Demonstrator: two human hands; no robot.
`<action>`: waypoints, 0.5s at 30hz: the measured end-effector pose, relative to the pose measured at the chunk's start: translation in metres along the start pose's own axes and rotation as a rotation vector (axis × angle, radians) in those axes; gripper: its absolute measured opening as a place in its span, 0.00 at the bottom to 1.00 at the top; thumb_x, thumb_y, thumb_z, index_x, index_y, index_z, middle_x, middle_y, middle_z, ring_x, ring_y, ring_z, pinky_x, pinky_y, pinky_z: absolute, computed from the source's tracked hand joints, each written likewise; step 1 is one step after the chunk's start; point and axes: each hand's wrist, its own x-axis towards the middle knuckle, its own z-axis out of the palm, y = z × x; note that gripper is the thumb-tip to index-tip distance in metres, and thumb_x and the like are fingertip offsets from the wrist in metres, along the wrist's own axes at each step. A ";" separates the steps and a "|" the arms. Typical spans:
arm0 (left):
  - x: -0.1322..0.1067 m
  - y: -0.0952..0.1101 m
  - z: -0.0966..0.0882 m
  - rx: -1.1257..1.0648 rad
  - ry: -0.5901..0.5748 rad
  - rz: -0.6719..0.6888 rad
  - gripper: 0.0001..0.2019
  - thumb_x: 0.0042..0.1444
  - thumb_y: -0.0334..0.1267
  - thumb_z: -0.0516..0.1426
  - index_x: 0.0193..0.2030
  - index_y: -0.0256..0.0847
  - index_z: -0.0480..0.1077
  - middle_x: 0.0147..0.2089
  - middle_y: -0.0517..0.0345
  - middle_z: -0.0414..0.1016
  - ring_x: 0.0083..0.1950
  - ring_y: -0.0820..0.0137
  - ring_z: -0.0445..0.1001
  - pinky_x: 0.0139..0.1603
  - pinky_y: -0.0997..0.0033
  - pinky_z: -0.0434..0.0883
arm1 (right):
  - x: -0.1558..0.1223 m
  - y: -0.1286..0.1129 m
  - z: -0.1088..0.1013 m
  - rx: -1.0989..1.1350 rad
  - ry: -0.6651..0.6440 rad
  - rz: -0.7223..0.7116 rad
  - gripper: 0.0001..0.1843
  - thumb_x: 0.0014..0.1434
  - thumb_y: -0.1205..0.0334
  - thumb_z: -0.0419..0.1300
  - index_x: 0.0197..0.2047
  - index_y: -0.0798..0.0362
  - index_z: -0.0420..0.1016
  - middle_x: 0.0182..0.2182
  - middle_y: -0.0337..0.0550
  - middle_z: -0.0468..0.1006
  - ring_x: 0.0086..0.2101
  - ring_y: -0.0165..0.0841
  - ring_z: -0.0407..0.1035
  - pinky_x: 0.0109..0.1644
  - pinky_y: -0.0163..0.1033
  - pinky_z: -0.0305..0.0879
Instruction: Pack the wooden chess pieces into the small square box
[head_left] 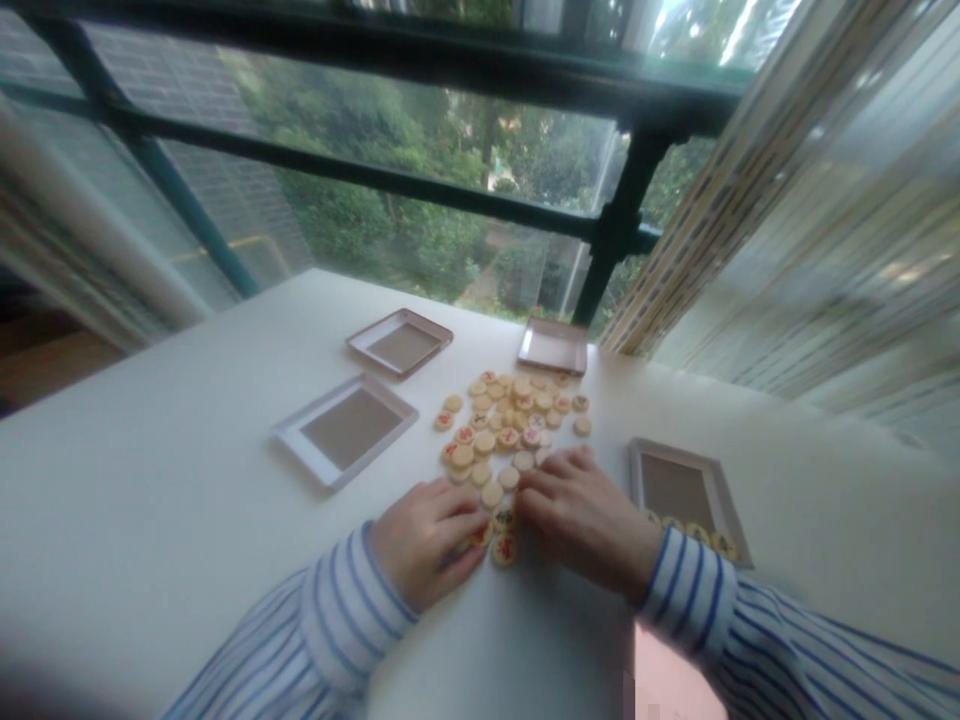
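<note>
Several round wooden game discs (506,420) with red or dark characters lie scattered on a white table (150,520). My left hand (427,535) rests palm down at the near edge of the pile, its fingers curled over a few discs. My right hand (581,515) lies beside it, fingers stretched flat and touching discs near the pile's front. A red-marked disc (504,549) sits between the two hands. Both sleeves are blue-and-white striped.
Four shallow trays stand around the pile: one at left (300,440), one behind it (367,345), one at the far edge (551,365), and one at right (716,485) holding several discs. A window with dark bars lies beyond; curtains hang right.
</note>
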 end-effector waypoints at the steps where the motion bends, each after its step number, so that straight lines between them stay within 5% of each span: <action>1: 0.000 0.000 0.000 -0.009 0.001 0.000 0.08 0.51 0.34 0.54 0.37 0.40 0.72 0.32 0.54 0.74 0.32 0.69 0.70 0.32 0.68 0.68 | 0.000 0.000 0.001 0.000 0.002 -0.001 0.06 0.61 0.61 0.52 0.34 0.53 0.66 0.35 0.42 0.73 0.37 0.36 0.59 0.43 0.44 0.49; 7: -0.001 0.004 -0.001 -0.043 0.067 -0.029 0.12 0.50 0.34 0.55 0.42 0.38 0.71 0.36 0.51 0.74 0.35 0.67 0.70 0.35 0.65 0.69 | -0.001 0.002 0.000 0.167 0.017 0.039 0.04 0.57 0.65 0.55 0.34 0.54 0.69 0.33 0.44 0.73 0.37 0.35 0.61 0.44 0.42 0.52; 15: 0.010 0.006 -0.010 -0.025 0.255 -0.008 0.15 0.49 0.33 0.59 0.46 0.38 0.70 0.39 0.49 0.75 0.38 0.67 0.72 0.38 0.65 0.72 | -0.001 0.009 -0.009 1.079 0.100 0.358 0.08 0.54 0.59 0.58 0.36 0.55 0.71 0.28 0.38 0.73 0.28 0.26 0.64 0.31 0.32 0.59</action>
